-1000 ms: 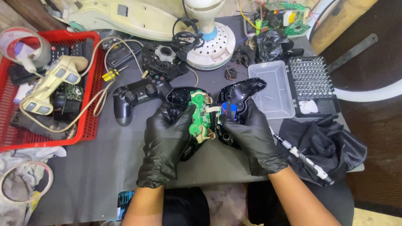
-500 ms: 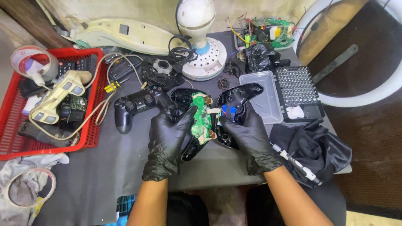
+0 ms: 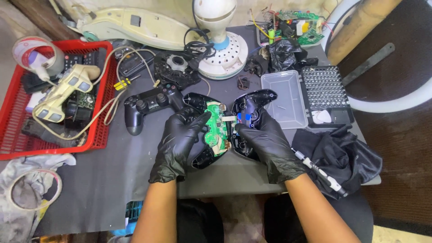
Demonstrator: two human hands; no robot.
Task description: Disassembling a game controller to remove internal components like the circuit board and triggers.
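Head view looks straight down on a cluttered dark grey desk, and both hands are in black gloves, busy at the middle of it. Left hand is wrapped around one black plastic half of an opened game controller shell, fingers curled over the green circuit board that sits inside it. Right hand is clamped on the other black shell half, which is tilted open to the right, a small blue part showing inside (too small to say what it is). The two hands sit close together, the shell halves nearly touching between them, near the front edge of the desk.

Just to the left of the left hand lies a whole dark blue game controller, flat on the desk. Further left, a red plastic basket holds a cream-coloured controller and tangled cable. To the right of the right hand rests a clear plastic tray, and beside that a black case of screwdriver bits. A slim black and silver screwdriver lies on a crumpled black cloth at the right. At the far side stands a white round-based lamp.
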